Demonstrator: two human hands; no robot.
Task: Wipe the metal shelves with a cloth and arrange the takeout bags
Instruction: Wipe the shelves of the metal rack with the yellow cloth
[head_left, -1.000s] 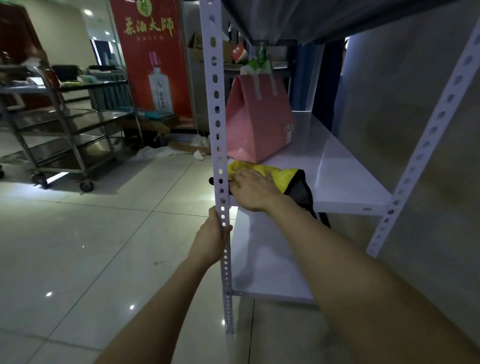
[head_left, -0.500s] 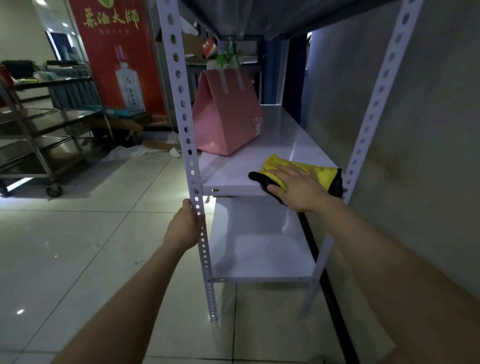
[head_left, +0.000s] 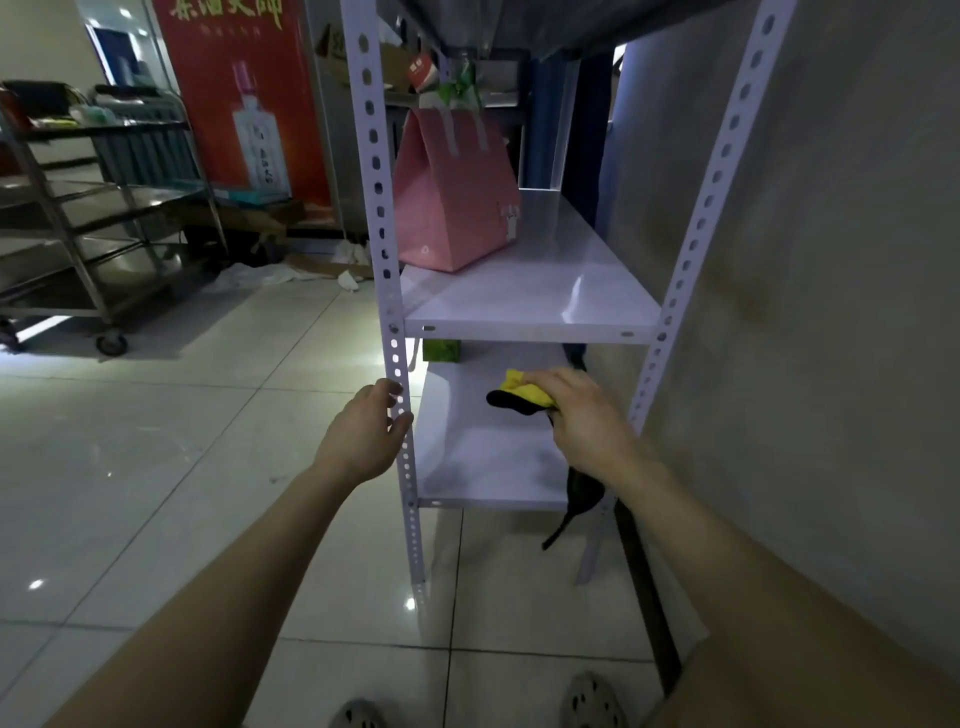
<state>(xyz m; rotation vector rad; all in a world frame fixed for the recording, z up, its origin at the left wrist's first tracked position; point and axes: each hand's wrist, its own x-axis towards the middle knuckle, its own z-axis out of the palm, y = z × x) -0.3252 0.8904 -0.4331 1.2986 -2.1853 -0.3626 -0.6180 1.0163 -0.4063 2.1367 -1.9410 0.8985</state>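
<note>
A white metal rack stands against the wall with a middle shelf (head_left: 530, 306) and a bottom shelf (head_left: 483, 457). A pink takeout bag (head_left: 452, 208) stands upright at the back left of the middle shelf. My right hand (head_left: 582, 415) grips a yellow and black cloth (head_left: 522, 397) just over the bottom shelf; a black end of it hangs below my wrist. My left hand (head_left: 363, 431) is wrapped around the rack's front left post (head_left: 387, 291). A green bag (head_left: 441, 349) shows partly at the back of the bottom shelf.
A grey wall (head_left: 831, 312) runs close along the rack's right side. A steel trolley (head_left: 88, 218) stands at the left on the tiled floor, with a red poster (head_left: 244, 93) and scattered paper (head_left: 291, 270) behind. My shoes (head_left: 592, 701) are at the bottom edge.
My right hand has carried the cloth off the middle shelf's front edge and down to the bottom shelf. My left hand stays on the post. The view has tilted down.
</note>
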